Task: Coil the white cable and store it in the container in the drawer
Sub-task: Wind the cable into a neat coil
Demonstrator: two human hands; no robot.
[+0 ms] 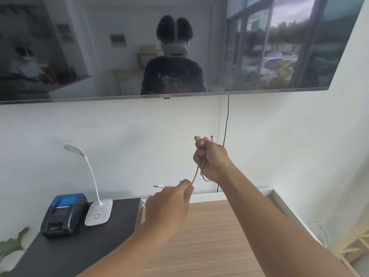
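I see a dark wall screen (179,47) above a wood-topped surface (209,236). Left of it stand a white desk lamp (95,196) and a small printer (63,213). My right hand (211,158) grips the white cable (196,172) raised; my left hand (169,200) pinches its lower run.

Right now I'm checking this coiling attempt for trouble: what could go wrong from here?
1. The white cable is held in the air between the right hand and the left hand; its loop may spring open.
2. The free plug sticks out leftward and might swing toward the desk lamp.
3. No drawer or container shows, so storing needs a reach elsewhere.
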